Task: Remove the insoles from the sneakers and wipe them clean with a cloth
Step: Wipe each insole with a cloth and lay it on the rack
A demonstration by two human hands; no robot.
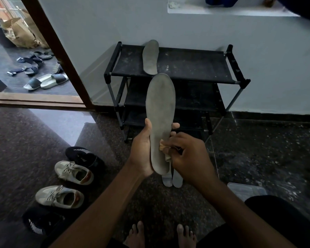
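past the open door on the far left sit a crumpled brown paper bag [16, 33] and a scatter of slides [47, 81] on dark ground; too jumbled for me to count. inside, on the glossy speckled stone floor [25, 140], 4 shoes sit in a loose column. there are 2 black sneakers [82, 156] with white stripes at the ends, and between them 2 pale sneakers [73, 172], laced and soft-looking, openings up.

the left hand [141, 151] grips the insole [159, 122] by its lower half, thumb curled along the left edge, fingertips showing at the right edge. that insole is grey, flat and matte, long with a rounded toe, held upright in the air in front of the rack [186, 65]. the right hand [190, 154] has its fingers curled round a small crumpled beige cloth [164, 147], pressing it against the insole near the heel.

below the hands 2 floor insoles [177, 179] lie side by side, grey, mostly hidden. a 4th insole [150, 57] leans on the rack's top shelf against the pale wall. the rack is black, thin tubes and dusty fabric, at least 3 shelves. to the right a clear plastic box [245, 190] sits on the floor. 2 bare feet [134, 233] show at the bottom.
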